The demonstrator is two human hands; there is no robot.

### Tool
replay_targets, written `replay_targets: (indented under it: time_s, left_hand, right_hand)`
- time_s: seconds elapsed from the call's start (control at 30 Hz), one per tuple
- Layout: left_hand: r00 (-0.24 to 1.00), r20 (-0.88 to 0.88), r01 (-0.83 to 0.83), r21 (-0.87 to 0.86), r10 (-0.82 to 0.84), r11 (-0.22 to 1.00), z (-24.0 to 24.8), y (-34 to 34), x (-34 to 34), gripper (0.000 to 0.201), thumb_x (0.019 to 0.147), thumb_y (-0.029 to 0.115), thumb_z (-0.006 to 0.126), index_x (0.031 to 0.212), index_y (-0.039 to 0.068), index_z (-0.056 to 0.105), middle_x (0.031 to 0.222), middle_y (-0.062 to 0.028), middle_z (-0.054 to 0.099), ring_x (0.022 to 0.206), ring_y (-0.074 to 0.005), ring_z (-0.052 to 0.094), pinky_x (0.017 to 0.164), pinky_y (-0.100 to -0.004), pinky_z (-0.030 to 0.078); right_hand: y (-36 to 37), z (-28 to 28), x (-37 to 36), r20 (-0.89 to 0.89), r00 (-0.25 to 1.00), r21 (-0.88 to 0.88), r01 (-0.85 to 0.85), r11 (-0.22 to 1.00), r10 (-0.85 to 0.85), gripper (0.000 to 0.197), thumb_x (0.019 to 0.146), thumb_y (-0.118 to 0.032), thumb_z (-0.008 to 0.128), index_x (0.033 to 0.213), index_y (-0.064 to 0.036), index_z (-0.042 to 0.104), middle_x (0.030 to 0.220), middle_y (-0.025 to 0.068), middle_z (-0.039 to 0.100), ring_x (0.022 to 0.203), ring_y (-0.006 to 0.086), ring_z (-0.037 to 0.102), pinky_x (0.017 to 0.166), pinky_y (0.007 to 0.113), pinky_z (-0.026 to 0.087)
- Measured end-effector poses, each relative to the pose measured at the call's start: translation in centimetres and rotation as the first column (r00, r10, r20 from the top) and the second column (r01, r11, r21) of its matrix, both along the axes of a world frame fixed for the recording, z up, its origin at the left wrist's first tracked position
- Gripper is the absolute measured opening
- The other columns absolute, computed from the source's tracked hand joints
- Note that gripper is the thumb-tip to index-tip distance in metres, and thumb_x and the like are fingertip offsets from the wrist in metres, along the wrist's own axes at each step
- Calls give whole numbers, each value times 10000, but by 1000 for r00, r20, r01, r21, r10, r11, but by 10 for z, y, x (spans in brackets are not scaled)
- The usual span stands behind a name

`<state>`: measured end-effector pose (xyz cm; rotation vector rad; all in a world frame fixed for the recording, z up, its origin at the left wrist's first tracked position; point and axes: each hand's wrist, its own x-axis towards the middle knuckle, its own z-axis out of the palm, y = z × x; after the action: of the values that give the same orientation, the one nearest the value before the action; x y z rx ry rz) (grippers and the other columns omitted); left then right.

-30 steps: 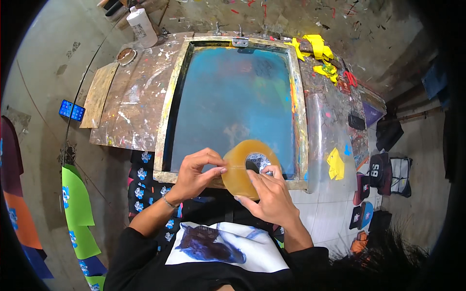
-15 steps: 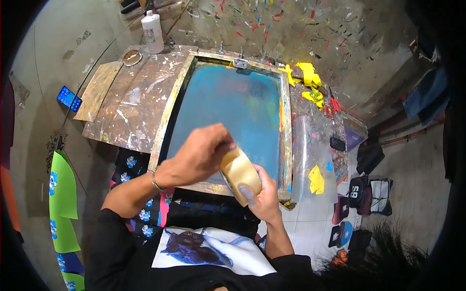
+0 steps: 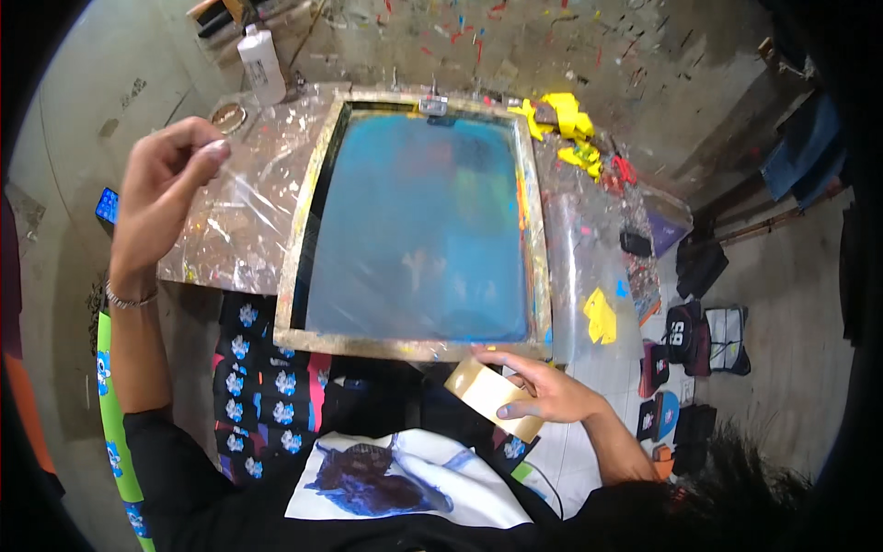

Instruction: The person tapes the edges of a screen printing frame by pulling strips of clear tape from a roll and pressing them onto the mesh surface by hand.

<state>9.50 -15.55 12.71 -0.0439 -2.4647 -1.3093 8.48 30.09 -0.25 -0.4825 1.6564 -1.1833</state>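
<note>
My left hand [image 3: 170, 189] is raised over the left side of the table, thumb and fingers pinched on the end of a clear tape strip [image 3: 262, 204]. Only a few shiny streaks of the strip show as it runs toward the roll. Low at the front right, my right hand [image 3: 552, 394] grips a wide tan roll of packing tape [image 3: 486, 396], just off the near edge of the frame. Between the hands lies a screen printing frame [image 3: 414, 350] with worn wooden sides and blue-grey mesh [image 3: 414, 230]. A metal hinge clamp [image 3: 432, 106] holds its far side.
A white bottle [image 3: 262, 69] and a round tape roll [image 3: 228, 117] stand at the far left, near a phone [image 3: 107, 205]. Crumpled yellow tape [image 3: 575, 124] and red scissors [image 3: 624, 170] lie at the right. Printed dark fabric [image 3: 262, 386] hangs below the table.
My left hand has moved far left and up from the roll, drawing out clear tape. My right hand has shifted right and nearer to me with the roll, which is now tilted differently.
</note>
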Motion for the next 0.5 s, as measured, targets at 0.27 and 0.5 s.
replay_targets:
  time_s: [0.27, 0.5]
  left_hand:
    - [993, -105, 41, -88, -50, 995, 23, 37, 61, 188, 894, 98, 695, 800, -1, 565, 768, -14, 515, 717, -94, 445, 649, -232, 336]
    - [999, 37, 15, 58, -17, 998, -32, 7, 10, 157, 907, 29, 675, 797, -17, 573, 765, -13, 518, 720, -89, 444, 658, -231, 336]
  right_hand:
    - [-36, -31, 9, 118, 899, 92, -434, 896, 423, 762, 800, -230, 637, 1523, -166, 404, 1317, 139, 615, 1166, 259, 587, 1011, 364, 443]
    - [-53, -24, 15, 232, 964, 250, -185, 950, 126, 436, 927, -309, 646, 1299, -108, 541, 1202, 150, 637, 1157, 280, 609, 985, 386, 460]
